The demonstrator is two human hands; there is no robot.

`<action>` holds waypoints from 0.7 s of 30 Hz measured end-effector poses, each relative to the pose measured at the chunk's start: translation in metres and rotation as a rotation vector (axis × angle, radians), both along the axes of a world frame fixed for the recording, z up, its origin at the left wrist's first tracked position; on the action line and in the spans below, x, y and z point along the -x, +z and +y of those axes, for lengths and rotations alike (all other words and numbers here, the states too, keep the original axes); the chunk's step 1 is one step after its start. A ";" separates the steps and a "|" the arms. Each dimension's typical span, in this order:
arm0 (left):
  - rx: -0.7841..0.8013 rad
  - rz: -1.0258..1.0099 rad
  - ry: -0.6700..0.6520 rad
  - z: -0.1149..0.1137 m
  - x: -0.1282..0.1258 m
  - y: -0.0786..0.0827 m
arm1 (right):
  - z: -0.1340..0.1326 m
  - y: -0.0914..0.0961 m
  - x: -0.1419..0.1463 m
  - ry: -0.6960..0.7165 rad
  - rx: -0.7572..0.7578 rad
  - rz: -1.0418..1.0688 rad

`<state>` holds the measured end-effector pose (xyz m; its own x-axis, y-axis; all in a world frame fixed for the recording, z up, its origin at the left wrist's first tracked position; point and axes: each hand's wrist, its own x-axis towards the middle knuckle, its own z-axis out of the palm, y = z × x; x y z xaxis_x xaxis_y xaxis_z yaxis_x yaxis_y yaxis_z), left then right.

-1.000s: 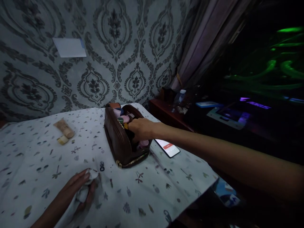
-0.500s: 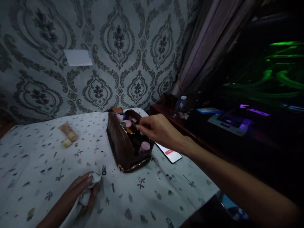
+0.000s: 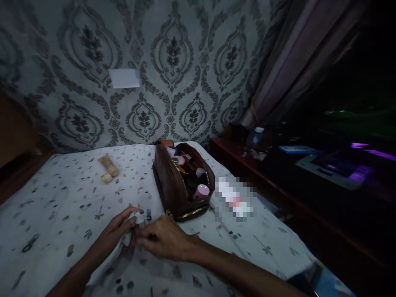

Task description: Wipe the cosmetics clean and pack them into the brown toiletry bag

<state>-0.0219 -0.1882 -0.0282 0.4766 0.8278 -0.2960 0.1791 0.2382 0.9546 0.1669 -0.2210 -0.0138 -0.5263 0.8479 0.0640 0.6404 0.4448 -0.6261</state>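
My left hand [image 3: 123,227] is closed on a crumpled white cloth [image 3: 126,238], part of which hangs down below the fingers. Right beside it, my right hand [image 3: 163,238] has its fingers pinched together at the cloth; whatever is between them is hidden. Just beyond both hands stands an open brown makeup bag [image 3: 168,185] with a gold zip. Inside it are a pink-lidded jar [image 3: 202,191], a small pot with a pale lid [image 3: 200,172] and other cosmetics.
On the patterned white sheet, a beige tube [image 3: 109,166] and a small yellowish item [image 3: 107,177] lie at the left. A pixelated bright patch [image 3: 233,200] is right of the bag. Farther right stands a dark reddish table [image 3: 224,150] with a bottle [image 3: 256,136].
My right hand has left the bag's opening and come down left to the cloth in my left hand. The camera view has turned left.
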 end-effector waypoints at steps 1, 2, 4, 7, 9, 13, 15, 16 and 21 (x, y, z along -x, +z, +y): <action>-0.040 0.008 0.001 0.003 0.002 0.001 | 0.007 -0.004 0.007 -0.038 0.067 0.048; -0.082 0.013 0.007 0.005 0.004 0.002 | 0.014 -0.008 0.014 -0.065 0.129 0.103; -0.159 0.023 0.039 0.011 0.009 0.003 | 0.027 -0.014 0.025 -0.077 0.227 0.243; -0.250 0.067 0.104 0.022 0.019 0.006 | 0.038 -0.024 0.038 -0.118 0.300 0.441; -0.376 0.158 0.130 0.033 0.028 0.010 | 0.040 -0.032 0.043 -0.194 0.284 0.507; -0.806 0.660 0.254 0.068 0.047 0.016 | 0.036 -0.046 0.043 -0.261 0.225 0.552; -0.878 0.823 0.308 0.089 0.055 0.018 | 0.034 -0.048 0.042 -0.257 0.225 0.534; -0.881 0.876 0.326 0.099 0.057 0.017 | 0.033 -0.048 0.042 -0.255 0.216 0.516; -0.845 1.055 0.341 0.128 0.054 0.005 | 0.031 -0.048 0.041 -0.225 0.121 0.468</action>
